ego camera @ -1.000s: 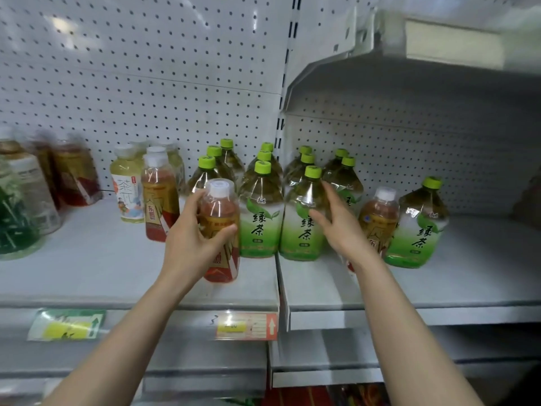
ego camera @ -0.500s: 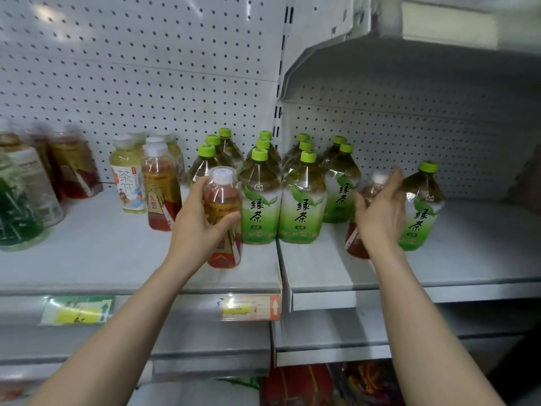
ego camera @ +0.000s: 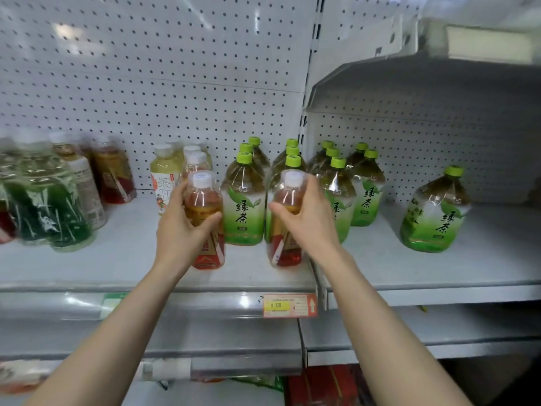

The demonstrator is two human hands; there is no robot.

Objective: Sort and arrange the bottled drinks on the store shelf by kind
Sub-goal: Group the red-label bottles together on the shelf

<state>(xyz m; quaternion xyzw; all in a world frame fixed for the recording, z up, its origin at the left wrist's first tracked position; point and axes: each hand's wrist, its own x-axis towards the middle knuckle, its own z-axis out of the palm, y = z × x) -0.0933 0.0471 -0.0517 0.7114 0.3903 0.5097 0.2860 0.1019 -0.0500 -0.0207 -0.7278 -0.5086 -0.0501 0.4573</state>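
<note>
Stood in rows along the white perforated back panel (ego camera: 152, 68): large green-capped green tea bottles (ego camera: 243, 206), crowding just behind both hands. Rested on the grey metal shelf (ego camera: 117, 265) near its front edge: two small white-capped amber tea bottles. Gripped the left amber bottle (ego camera: 205, 227) with the left hand (ego camera: 178, 238); clamped the right amber bottle (ego camera: 285, 227) with the right hand (ego camera: 307, 227). Hung below: an orange price tag (ego camera: 289, 305).

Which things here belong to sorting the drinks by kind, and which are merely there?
Belong to the job:
left hand gripping a red tea bottle
right hand gripping a second red tea bottle
green tea bottles
yellow tea bottle

Merely there:
price tag
pegboard
</note>
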